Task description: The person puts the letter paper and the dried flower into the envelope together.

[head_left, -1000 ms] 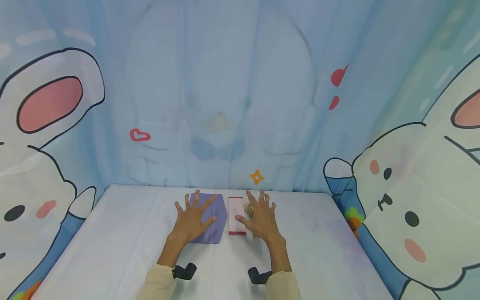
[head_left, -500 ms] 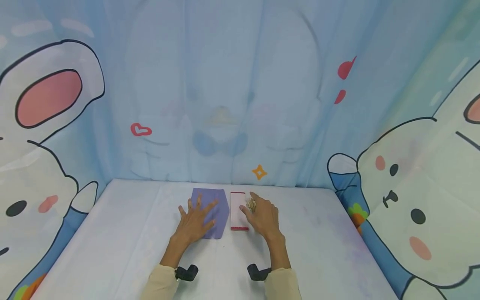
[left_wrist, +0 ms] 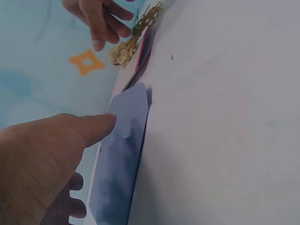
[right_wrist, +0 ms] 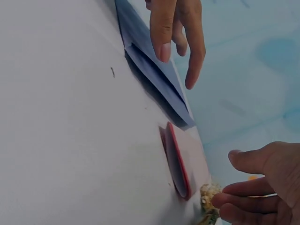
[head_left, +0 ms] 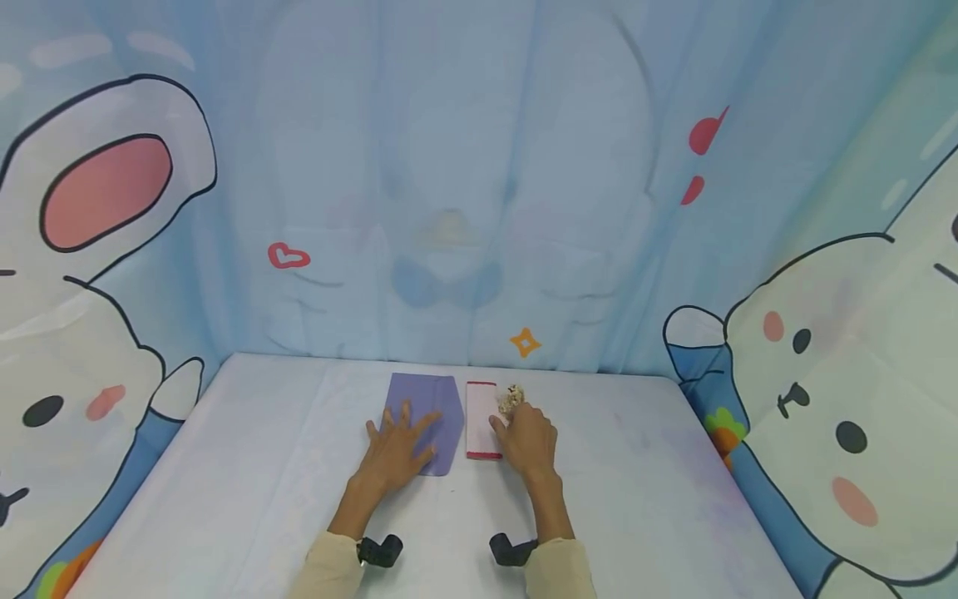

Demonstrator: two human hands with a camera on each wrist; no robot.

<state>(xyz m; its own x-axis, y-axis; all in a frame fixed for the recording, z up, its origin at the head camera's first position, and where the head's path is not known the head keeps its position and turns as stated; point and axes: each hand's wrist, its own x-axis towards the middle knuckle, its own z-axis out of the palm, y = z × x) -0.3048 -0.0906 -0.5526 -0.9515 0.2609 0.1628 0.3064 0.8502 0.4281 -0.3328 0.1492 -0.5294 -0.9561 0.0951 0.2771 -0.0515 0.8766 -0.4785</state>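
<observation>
My left hand (head_left: 392,457), its fingers spread, hovers over a purple envelope (head_left: 446,403) that lies flat on the table. In the right wrist view a flap edge of the envelope (right_wrist: 157,79) lifts slightly. Right of it lies a folded pale pink card (head_left: 480,416) with red edges, standing a little ajar in the right wrist view. A small bunch of dried flowers (head_left: 512,398) lies beside the card. My right hand (head_left: 530,439) is close over the bunch with loosely bent fingers and the thumb apart; it hides the stems in the head view.
The table (head_left: 659,499) has a white cover. A light blue curtain (head_left: 449,166) printed with white rabbits hangs behind and at both sides. Each wrist carries a black camera mount, such as the left mount (head_left: 382,551).
The right hand's fingers, spread wide at first, have bent and drawn back toward the stems, uncovering more of the flower heads. The left hand stays over the envelope. The head view has shifted slightly.
</observation>
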